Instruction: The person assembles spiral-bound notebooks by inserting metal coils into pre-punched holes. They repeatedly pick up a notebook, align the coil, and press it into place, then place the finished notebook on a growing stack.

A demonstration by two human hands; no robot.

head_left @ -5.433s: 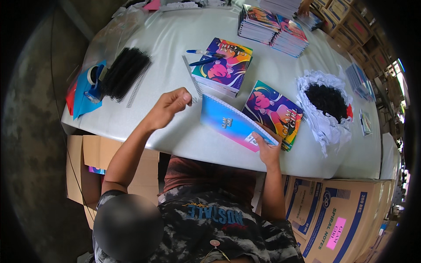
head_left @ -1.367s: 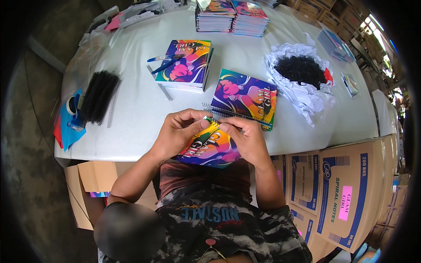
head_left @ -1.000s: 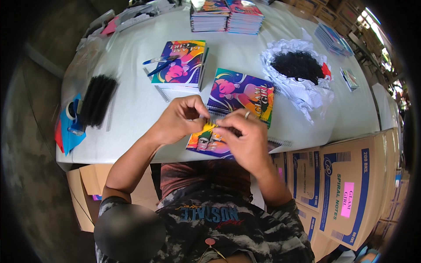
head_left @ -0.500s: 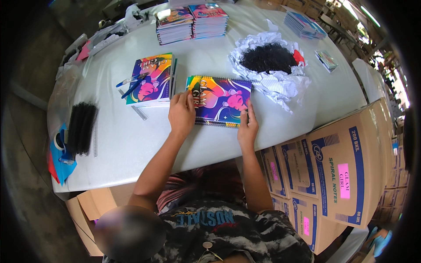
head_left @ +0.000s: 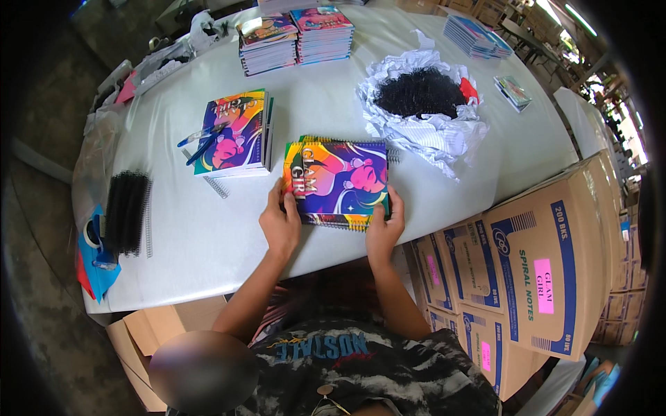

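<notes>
Between both hands is a small stack of spiral notebooks [head_left: 340,177] with purple, pink and yellow illustrated covers, near the front of the table. My left hand [head_left: 281,220] grips its left edge, thumb on the top cover. At the lower right corner, my right hand [head_left: 386,220] holds the stack with its thumb on top and fingers at the side. Black wire binding shows along the stack's far and near edges. Left of it lies another pile of similar notebooks [head_left: 232,135], with slim blue-handled tools [head_left: 205,142] on top, their kind unclear.
Crumpled white paper [head_left: 454,142] holds a heap of black spiral coils [head_left: 420,91] at right. More coils [head_left: 127,211] lie at left beside a blue tape dispenser [head_left: 103,253]. Notebook stacks [head_left: 326,41] stand at the back. Cardboard boxes [head_left: 541,256] press against the table's right front.
Both hands have drawn the notebook stack toward me and slightly left. My left hand has shifted from the top cover down to the left edge.
</notes>
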